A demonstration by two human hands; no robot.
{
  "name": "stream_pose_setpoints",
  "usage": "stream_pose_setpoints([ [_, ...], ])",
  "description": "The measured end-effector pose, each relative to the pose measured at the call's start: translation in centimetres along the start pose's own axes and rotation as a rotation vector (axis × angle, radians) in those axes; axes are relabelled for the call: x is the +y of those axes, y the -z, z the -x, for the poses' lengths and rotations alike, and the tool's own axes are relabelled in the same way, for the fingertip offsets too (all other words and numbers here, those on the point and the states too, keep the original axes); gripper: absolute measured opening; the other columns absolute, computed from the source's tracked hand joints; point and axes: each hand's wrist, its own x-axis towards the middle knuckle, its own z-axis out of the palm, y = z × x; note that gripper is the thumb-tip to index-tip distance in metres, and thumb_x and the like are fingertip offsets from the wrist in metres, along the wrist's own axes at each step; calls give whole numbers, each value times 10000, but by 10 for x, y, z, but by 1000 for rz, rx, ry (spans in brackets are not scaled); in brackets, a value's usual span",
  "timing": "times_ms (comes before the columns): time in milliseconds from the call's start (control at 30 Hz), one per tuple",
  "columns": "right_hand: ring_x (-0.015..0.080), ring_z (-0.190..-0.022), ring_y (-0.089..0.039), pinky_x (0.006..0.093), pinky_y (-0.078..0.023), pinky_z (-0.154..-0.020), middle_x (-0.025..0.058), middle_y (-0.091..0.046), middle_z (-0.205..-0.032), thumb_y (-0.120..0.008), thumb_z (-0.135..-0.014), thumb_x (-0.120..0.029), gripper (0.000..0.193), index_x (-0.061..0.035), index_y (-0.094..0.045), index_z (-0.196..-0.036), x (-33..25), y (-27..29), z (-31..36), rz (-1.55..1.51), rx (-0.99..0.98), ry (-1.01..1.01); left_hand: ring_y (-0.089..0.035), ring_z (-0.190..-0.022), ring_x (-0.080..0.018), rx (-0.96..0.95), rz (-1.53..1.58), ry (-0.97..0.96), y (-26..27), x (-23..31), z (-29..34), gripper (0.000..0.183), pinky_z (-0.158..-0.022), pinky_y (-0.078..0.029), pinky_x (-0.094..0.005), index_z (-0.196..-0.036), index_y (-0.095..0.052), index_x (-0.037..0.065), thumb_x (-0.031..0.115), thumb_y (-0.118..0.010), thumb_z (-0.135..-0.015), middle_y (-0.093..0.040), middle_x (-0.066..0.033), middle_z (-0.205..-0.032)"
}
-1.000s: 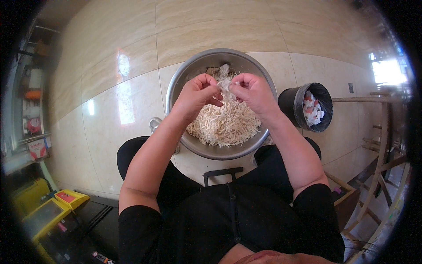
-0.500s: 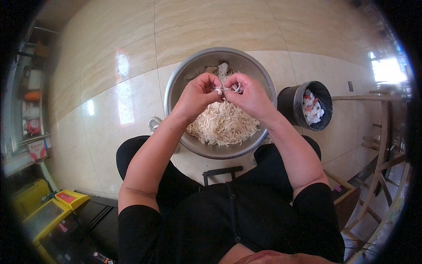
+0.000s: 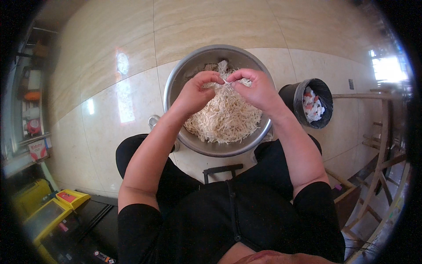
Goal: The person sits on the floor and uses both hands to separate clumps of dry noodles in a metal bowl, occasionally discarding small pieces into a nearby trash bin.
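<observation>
Both my hands are held over a wide metal basin (image 3: 176, 68), fingertips close together near its middle. My left hand (image 3: 197, 93) is closed in a pinch at one end of a small pale strand (image 3: 226, 82). At the other end, my right hand (image 3: 255, 89) pinches with thumb and forefinger. Below them lies a large heap of thin cream-coloured shreds (image 3: 224, 121), too fine to tell the kind. Toward the basin's far side sits a whitish lump (image 3: 223, 66), partly behind the fingers.
Right of the basin is a black bin (image 3: 293, 99) with white and reddish scraps (image 3: 313, 105) in it. A wooden chair frame (image 3: 384, 132) stands at the far right. Lower left are yellow and black cases (image 3: 48, 215). Pale tiled floor (image 3: 132, 97) surrounds the basin.
Earlier a bunch of white shreds showed at both hands' fingertips; now only a small strand shows between them. The right hand has turned slightly, its fingers straighter.
</observation>
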Motion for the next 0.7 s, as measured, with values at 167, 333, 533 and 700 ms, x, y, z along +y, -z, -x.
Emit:
stream_pose_setpoints([
  [167,130,-787,-603,271,-468,-733,71,-651,-801,-598,-764,-89,133,-17,-646,-865,-3,3,-3,-31,114,-7,-400,-1205,-305,32,-557,-83,-14,-35,0,407,-997,-335,-379,-1066,-614,151,48,-612,-672,-396,-161,-1325],
  [333,138,-756,-610,281,-475,-708,73,-655,-768,-612,-753,-110,131,-14,-649,-834,1,6,-2,-59,150,20,-300,-1249,-380,-169,-823,-45,-38,-58,5,490,-1017,-299,-444,-1155,-563,202,126,-619,-674,-387,-159,-1324],
  [533,193,-761,-623,305,-478,-690,100,-653,-778,-633,-749,-178,169,-29,-654,-827,-9,14,10,63,-11,-12,-536,-915,-285,-396,-655,-1,-32,-49,-11,347,-795,-440,-370,-973,-636,125,140,-674,-629,-538,-134,-1017],
  [700,278,-757,-581,372,-457,-692,129,-609,-793,-646,-736,-213,227,-30,-627,-869,-2,7,28,682,41,333,-525,-992,-347,119,-821,5,-4,-68,-25,318,-826,-444,-406,-1063,-574,46,104,-546,-751,-546,-189,-1071],
])
